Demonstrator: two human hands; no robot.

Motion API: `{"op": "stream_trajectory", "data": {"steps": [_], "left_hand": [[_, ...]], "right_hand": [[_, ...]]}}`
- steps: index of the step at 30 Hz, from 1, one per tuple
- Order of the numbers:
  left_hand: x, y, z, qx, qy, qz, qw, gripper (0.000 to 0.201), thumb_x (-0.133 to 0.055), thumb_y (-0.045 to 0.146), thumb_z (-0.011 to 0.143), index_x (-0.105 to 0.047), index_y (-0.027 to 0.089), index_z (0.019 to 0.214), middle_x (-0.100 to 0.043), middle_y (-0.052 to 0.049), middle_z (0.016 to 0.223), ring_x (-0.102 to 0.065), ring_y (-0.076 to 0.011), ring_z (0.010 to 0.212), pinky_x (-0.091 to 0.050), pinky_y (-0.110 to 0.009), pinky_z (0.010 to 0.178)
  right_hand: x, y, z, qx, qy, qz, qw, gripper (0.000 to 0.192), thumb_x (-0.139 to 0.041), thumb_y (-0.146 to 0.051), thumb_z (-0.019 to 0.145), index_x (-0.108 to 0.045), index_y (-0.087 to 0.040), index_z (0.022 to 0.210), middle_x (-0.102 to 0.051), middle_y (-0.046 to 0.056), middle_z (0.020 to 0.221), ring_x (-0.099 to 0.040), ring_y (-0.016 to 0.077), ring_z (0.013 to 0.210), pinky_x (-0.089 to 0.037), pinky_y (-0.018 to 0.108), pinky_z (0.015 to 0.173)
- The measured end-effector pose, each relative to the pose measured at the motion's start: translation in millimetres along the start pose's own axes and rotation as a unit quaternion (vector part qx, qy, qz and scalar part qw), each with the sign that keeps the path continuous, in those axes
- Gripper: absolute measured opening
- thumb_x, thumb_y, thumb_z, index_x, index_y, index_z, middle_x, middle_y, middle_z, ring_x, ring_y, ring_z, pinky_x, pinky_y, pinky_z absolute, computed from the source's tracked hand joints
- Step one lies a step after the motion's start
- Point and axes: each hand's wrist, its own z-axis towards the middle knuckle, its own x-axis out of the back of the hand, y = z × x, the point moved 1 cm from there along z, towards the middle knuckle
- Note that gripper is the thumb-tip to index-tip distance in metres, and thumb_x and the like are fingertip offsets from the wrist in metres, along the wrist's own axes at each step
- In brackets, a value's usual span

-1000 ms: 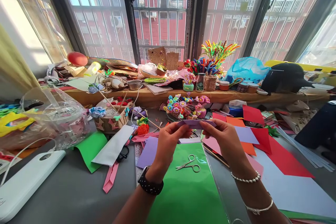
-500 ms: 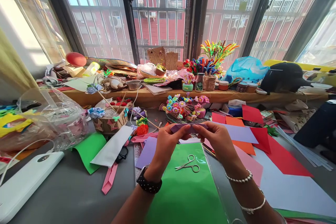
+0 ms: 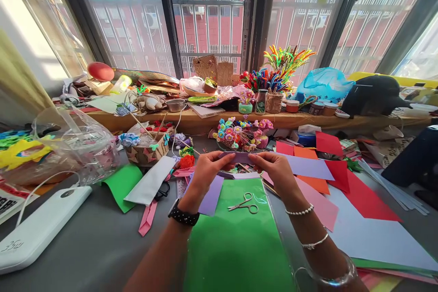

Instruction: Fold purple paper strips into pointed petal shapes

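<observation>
Both hands pinch a small folded purple paper strip (image 3: pixel 238 157) held in the air above the table. My left hand (image 3: pixel 204 173) grips its left end and my right hand (image 3: pixel 276 171) grips its right end, fingertips close together. Below the hands lies a green sheet (image 3: pixel 239 246) in a clear sleeve, with small silver scissors (image 3: pixel 245 204) resting on it. A purple sheet (image 3: pixel 211 196) lies under my left wrist, which wears a black watch.
Coloured paper sheets (image 3: pixel 328 178) spread to the right. A basket of paper flowers (image 3: pixel 241 134) stands just beyond the hands. A white device (image 3: pixel 41 228) and a plastic bag (image 3: pixel 73 148) sit at the left. The wooden sill (image 3: pixel 205 123) is crowded with craft supplies.
My hands have drawn closer together along the purple strip, which looks shorter now. The view has shifted so the hands sit slightly further from me.
</observation>
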Motion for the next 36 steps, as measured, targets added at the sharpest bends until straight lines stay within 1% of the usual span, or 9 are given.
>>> {"op": "stream_trajectory", "data": {"steps": [6,8,11,15,20,23,26,30,36], "left_hand": [[72.7,-12.9,-9.4,0.036,0.123,-0.008,0.992,0.024,-0.071,0.026,0.055,-0.064,0.012,0.073,-0.067,-0.001,0.057,-0.061,-0.0116,0.052,-0.049,-0.019,0.052],[90.6,-18.7,-16.8,0.044,0.137,-0.004,0.990,0.024,-0.072,0.025,0.055,-0.064,0.011,0.073,-0.067,-0.001,0.061,-0.062,-0.0111,0.054,-0.050,-0.018,0.056],[101.1,-25.3,-26.8,0.051,0.143,0.001,0.988,0.024,-0.072,0.023,0.055,-0.065,0.011,0.074,-0.067,-0.001,0.063,-0.062,-0.0109,0.056,-0.051,-0.018,0.059],[102.3,-27.3,-32.0,0.060,0.134,0.005,0.989,0.031,-0.072,0.023,0.055,-0.064,0.012,0.083,-0.068,-0.001,0.065,-0.063,-0.0121,0.058,-0.052,-0.021,0.062],[104.5,-25.4,-32.1,0.048,0.144,0.007,0.988,0.028,-0.069,0.022,0.058,-0.061,0.013,0.084,-0.067,0.000,0.064,-0.063,-0.0109,0.060,-0.050,-0.019,0.063],[92.2,-26.5,-36.3,0.056,0.107,0.009,0.993,0.028,-0.071,0.023,0.056,-0.062,0.012,0.081,-0.067,-0.002,0.064,-0.064,-0.0136,0.059,-0.051,-0.023,0.063],[70.3,-28.1,-43.9,0.059,0.062,0.009,0.996,0.028,-0.071,0.025,0.055,-0.062,0.013,0.079,-0.067,-0.002,0.066,-0.064,-0.0158,0.059,-0.051,-0.027,0.065],[48.0,-27.9,-53.9,0.034,-0.001,0.024,0.999,0.022,-0.069,0.027,0.059,-0.063,0.015,0.078,-0.067,-0.002,0.070,-0.065,-0.0173,0.062,-0.051,-0.027,0.065],[43.8,-33.9,-57.2,0.076,0.003,-0.004,0.997,0.026,-0.070,0.028,0.059,-0.063,0.014,0.079,-0.067,-0.002,0.069,-0.065,-0.0158,0.062,-0.051,-0.026,0.066]], "right_hand": [[32.6,-2.5,9.0,0.007,0.063,0.005,0.998,0.028,-0.067,-0.040,0.058,-0.065,-0.014,0.068,-0.060,0.002,0.056,-0.054,0.0119,0.052,-0.042,0.024,0.047],[36.3,-3.3,9.0,0.008,0.051,-0.002,0.999,0.028,-0.067,-0.040,0.059,-0.065,-0.014,0.069,-0.061,0.001,0.057,-0.055,0.0120,0.053,-0.043,0.024,0.048],[31.2,-4.7,5.7,0.001,-0.010,-0.029,1.000,0.025,-0.067,-0.038,0.059,-0.065,-0.014,0.067,-0.062,0.001,0.058,-0.055,0.0115,0.054,-0.044,0.025,0.053],[21.2,-6.7,1.5,0.001,-0.091,-0.087,0.992,0.021,-0.067,-0.035,0.061,-0.066,-0.014,0.063,-0.061,0.001,0.056,-0.054,0.0116,0.054,-0.042,0.024,0.053],[11.4,-3.1,0.8,0.023,-0.123,-0.132,0.983,0.022,-0.063,-0.035,0.065,-0.065,-0.014,0.065,-0.062,0.002,0.059,-0.055,0.0133,0.056,-0.041,0.025,0.052],[-6.4,5.5,-2.8,0.038,-0.137,-0.134,0.981,0.025,-0.063,-0.034,0.066,-0.065,-0.014,0.080,-0.066,0.005,0.071,-0.059,0.0158,0.065,-0.045,0.027,0.059],[-29.5,15.1,-10.7,0.042,-0.205,-0.117,0.971,0.038,-0.066,-0.032,0.063,-0.061,-0.017,0.098,-0.067,0.006,0.085,-0.062,0.0167,0.072,-0.049,0.028,0.063],[-46.7,22.8,-20.4,0.053,-0.253,-0.114,0.959,0.024,-0.061,-0.032,0.068,-0.065,-0.016,0.086,-0.067,0.004,0.071,-0.062,0.0157,0.061,-0.050,0.026,0.053],[-49.5,27.8,-24.3,0.115,-0.235,-0.152,0.953,0.012,-0.058,-0.021,0.071,-0.067,-0.020,0.077,-0.066,0.003,0.070,-0.059,0.0158,0.062,-0.047,0.028,0.059]]}}
